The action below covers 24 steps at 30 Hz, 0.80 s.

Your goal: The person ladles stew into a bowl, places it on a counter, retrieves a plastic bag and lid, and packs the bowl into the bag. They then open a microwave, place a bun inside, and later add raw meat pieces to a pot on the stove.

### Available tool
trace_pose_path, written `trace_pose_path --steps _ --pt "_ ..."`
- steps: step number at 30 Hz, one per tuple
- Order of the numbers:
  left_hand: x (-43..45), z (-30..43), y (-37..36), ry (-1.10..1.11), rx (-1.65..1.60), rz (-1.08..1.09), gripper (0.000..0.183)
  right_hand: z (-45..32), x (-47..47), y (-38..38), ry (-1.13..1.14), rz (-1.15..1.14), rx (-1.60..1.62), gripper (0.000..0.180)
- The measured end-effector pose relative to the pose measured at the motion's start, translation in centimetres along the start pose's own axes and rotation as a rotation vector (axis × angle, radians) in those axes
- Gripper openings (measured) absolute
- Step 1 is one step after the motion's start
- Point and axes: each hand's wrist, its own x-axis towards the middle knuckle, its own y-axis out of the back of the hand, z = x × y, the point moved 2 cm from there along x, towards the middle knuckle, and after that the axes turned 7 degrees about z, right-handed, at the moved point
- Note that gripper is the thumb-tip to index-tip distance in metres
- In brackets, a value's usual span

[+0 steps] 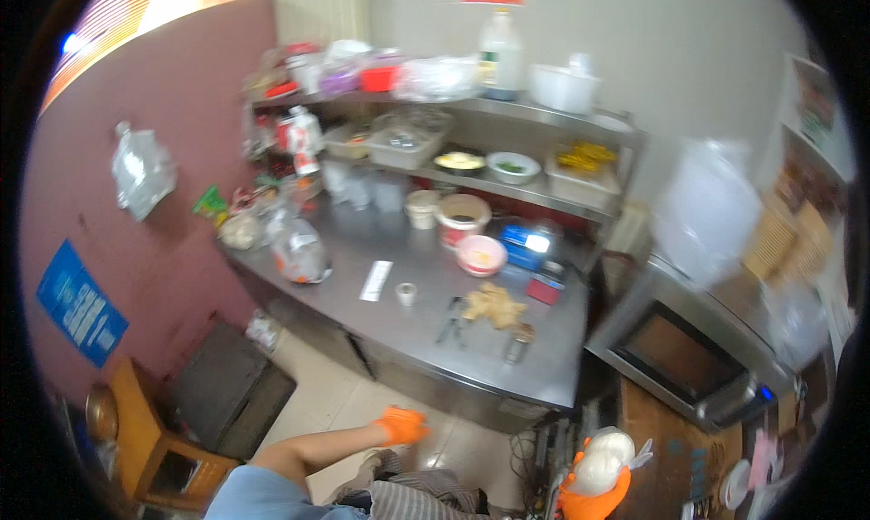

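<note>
My left hand [402,425], in an orange glove, hangs over the floor in front of the steel counter and holds nothing that I can see; its fingers are blurred. At the lower right my right hand [593,496], also gloved in orange, grips a clear plastic bag of something white and rounded [603,460], its knotted end pointing right. On the steel counter [408,330] lie a pile of ginger root [494,305], black-handled scissors [451,319] and what looks like a peeler [520,343]. A pink bowl [482,255] stands behind them.
A two-tier steel shelf [537,192] with bowls and tubs rises behind the counter. Right of it a microwave oven [686,357] stands by a wooden surface [646,425]. A blue digital scale [523,246] is near the shelf. Dark boxes [228,384] sit on the floor at left.
</note>
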Motion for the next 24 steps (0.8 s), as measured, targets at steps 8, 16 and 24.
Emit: trace_pose_path --steps 8,16,24 --pt "-29.4 -35.7 -7.0 0.93 -0.707 0.873 0.043 28.0 16.2 -12.2 -0.406 0.182 0.071 0.063" --pt "-29.4 -42.1 -8.8 0.788 -1.279 0.856 0.031 51.6 27.6 -28.3 -0.822 -0.185 0.044 0.066" --pt "-15.1 -48.1 11.0 0.515 -1.325 0.864 0.033 74.0 47.9 -37.3 -0.664 -0.174 -0.326 0.064"
